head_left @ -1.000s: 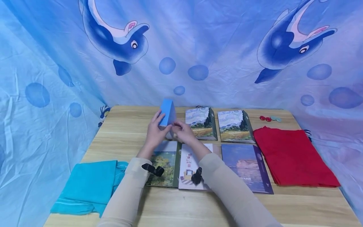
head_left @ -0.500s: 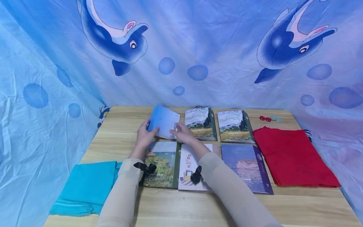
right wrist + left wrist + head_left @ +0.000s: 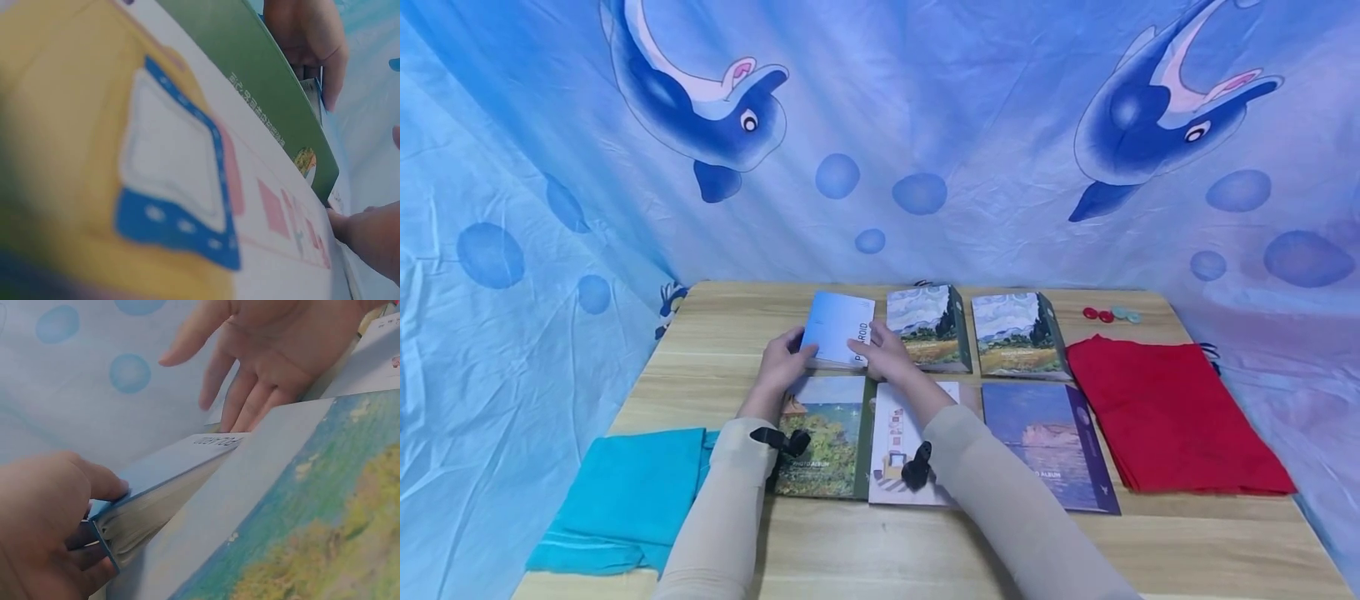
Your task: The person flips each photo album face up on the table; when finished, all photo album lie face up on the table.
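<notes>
A small blue photo album (image 3: 837,325) with dark lettering on its cover lies near the back left of the table. My left hand (image 3: 778,364) grips its left edge. In the left wrist view the thumb presses the blue cover (image 3: 175,462) and the fingers wrap the spine, with the page edges showing. At the album's right edge is my right hand (image 3: 887,354); its fingers (image 3: 247,394) look straight and spread in the left wrist view. Just in front lies a larger album (image 3: 823,442) with a garden painting on its cover.
Two landscape-painted albums (image 3: 921,325) stand in the back row. A white album (image 3: 891,425) lies partly under my right arm, beside a purple-spined album (image 3: 1037,425). Red cloth (image 3: 1172,417) lies right, teal cloth (image 3: 625,492) left. Red discs (image 3: 1097,314) and pale green discs (image 3: 1125,314) sit back right.
The blue album has gone from upright with its spine up to lying flat, cover up. My left hand has moved left and down with it; the right stays near its right edge.
</notes>
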Demonstrator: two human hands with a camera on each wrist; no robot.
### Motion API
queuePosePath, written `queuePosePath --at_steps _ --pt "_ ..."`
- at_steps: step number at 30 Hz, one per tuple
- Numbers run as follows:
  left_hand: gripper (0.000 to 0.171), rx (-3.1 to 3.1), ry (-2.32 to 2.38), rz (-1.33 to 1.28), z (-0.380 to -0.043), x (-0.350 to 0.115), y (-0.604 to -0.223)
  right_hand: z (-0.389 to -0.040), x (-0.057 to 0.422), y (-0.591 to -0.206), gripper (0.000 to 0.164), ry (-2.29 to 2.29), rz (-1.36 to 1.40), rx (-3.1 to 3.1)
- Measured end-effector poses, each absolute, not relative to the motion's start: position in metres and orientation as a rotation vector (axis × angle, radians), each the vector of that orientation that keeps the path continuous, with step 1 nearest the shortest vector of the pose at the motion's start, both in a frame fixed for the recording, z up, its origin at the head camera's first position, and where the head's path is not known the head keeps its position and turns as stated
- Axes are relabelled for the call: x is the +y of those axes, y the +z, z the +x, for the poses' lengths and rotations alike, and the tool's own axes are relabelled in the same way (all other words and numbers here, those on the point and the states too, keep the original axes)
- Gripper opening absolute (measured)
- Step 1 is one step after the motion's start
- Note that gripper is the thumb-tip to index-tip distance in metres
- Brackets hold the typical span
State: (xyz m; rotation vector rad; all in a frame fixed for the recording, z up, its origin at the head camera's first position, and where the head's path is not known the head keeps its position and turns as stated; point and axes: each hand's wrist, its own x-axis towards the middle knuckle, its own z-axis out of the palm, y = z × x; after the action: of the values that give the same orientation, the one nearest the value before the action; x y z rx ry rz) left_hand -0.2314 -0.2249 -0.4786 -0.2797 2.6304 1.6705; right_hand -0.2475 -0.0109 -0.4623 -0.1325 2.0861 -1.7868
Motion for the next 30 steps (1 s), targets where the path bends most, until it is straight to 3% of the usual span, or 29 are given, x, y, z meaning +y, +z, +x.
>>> queuePosePath --at_steps 15,30 --pt "0.06 2.657 1.676 -0.222 -0.227 -0.215 -0.466 -0.238 0.007 -0.452 0.073 -1.712 -0.201 2.205" --pt "0.053 2.782 1.642 0.13 -0.225 -0.145 -0.453 -0.244 0.07 -0.439 0.062 -1.864 -0.172 2.323"
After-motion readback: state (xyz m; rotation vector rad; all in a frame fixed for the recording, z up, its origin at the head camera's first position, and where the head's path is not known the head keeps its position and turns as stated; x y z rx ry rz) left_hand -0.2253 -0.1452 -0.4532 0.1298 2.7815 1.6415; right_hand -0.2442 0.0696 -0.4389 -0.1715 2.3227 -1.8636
